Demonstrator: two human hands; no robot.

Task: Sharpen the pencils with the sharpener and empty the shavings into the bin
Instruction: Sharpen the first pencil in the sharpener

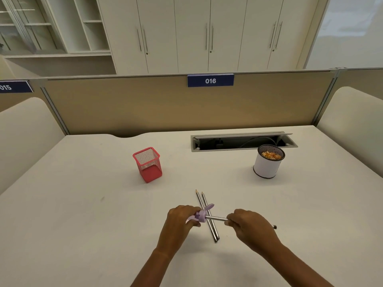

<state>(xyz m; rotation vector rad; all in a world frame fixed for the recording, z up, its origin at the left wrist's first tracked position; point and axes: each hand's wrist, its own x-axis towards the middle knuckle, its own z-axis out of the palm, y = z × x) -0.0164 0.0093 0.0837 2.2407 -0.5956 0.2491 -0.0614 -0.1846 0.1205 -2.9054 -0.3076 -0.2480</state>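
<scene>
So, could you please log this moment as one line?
stage: sharpening | left hand: grips purple sharpener | right hand: holds pencil in sharpener | two pencils lie on desk | white bin holds shavings

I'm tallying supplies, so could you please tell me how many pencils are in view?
3. Two pencils lie side by side on the desk; the right hand holds the third pencil, its tip in the sharpener gripped by the left hand. None seem hidden.
</scene>
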